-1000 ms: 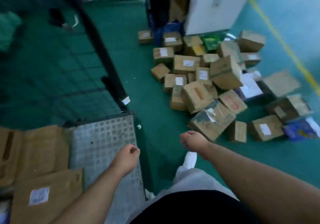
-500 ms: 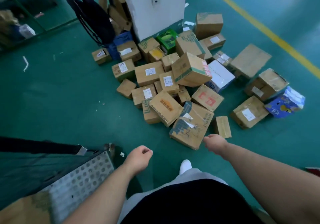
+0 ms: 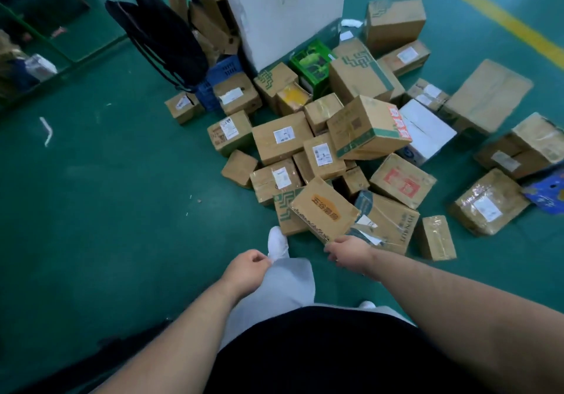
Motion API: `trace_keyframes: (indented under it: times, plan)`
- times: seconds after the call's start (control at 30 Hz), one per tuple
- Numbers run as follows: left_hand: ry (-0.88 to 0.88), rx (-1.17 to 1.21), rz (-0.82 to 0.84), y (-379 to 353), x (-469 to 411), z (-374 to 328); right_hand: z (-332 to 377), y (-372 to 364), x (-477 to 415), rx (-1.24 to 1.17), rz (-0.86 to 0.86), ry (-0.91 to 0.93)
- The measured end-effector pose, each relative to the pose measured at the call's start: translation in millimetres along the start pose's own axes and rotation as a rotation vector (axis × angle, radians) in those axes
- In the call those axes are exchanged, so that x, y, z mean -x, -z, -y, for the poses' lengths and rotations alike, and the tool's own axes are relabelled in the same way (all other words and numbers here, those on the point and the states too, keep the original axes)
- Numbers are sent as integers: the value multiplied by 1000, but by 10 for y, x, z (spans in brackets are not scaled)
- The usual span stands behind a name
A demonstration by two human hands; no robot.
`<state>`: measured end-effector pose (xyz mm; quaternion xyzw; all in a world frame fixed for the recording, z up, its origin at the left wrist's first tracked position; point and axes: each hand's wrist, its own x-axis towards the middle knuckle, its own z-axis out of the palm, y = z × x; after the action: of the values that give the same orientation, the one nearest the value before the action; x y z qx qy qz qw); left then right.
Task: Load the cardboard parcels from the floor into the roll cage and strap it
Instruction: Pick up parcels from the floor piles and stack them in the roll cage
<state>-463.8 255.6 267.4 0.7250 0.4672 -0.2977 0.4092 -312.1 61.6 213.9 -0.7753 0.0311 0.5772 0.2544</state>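
parcels [image 3: 282, 137]: lay in a loose heap on the green floor [image 3: 122, 210], piled up against the foot of the white pillar [image 3: 283, 12]
front box [image 3: 323, 210]: sat tilted on the near edge of the heap, overlapping a taped box [image 3: 387, 222] on its right
right hand [image 3: 348, 253]: reached to the near corner of the front box, fingers bent against its edge; could not tell whether gripping or only touching
left hand [image 3: 247, 268]: hung beside the grey trouser leg [image 3: 287, 287], fingers loosely curled, nothing in it
in the way: white shoe [image 3: 277, 242] stood just beside the near edge of the heap; black bag [image 3: 164, 36] leaned over a blue crate [image 3: 219, 79] at the heap's left rear; flat cardboard [image 3: 210, 12] stood against the pillar
strays: small box [image 3: 436, 238] lay by itself just right of the taped box; green box [image 3: 311, 64] was wedged at the pillar's foot; white box [image 3: 427, 131] and blue carton [image 3: 546, 192] lay towards the right
open room: bare floor spread wide left of the heap, a white scrap [image 3: 47, 131] lying on it; green rail [image 3: 61, 49] bounded the far left; yellow line [image 3: 494, 12] ran across the top right, beyond the outermost parcels
writing: orange oval with Chinese characters on the front box; red print on the box [image 3: 403, 180] behind the taped one; white shipping labels on many parcels, print too small to read
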Motion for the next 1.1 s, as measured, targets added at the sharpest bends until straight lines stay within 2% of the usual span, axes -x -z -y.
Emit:
trace_keyframes:
  times: [0.23, 0.4, 0.63, 0.9, 0.97, 1.0, 1.03, 1.07, 1.1]
  plan:
    - [-48, -204, 101, 980, -1524, -404, 973, -130, -628, -128, -39, -147]
    - [1, -240, 165, 1035, -2489, -472, 1370, -315, -1152, -207, -11, -153]
    - [90, -150, 228, 460, -3632, -327, 1427, -749, -2301, -84, 143, -184]
    - [270, -22, 283, -718, -4882, 35, 687, -713, -4177, -103, 141, -322]
    - [317, 0, 295, -1052, -5171, 106, 499, -765, -4458, -31, 209, -236]
    - [337, 8, 304, -1170, -5279, 105, 428, -814, -4500, 42, 167, -157]
    - [345, 26, 309, -1297, -5395, 110, 373, -905, -4495, -44, 117, -135]
    - [347, 41, 322, -1397, -5455, 84, 279, -1045, -4437, -65, 145, -12]
    - [344, 54, 328, -1479, -5517, 77, 241, -1178, -4319, 23, 237, -4]
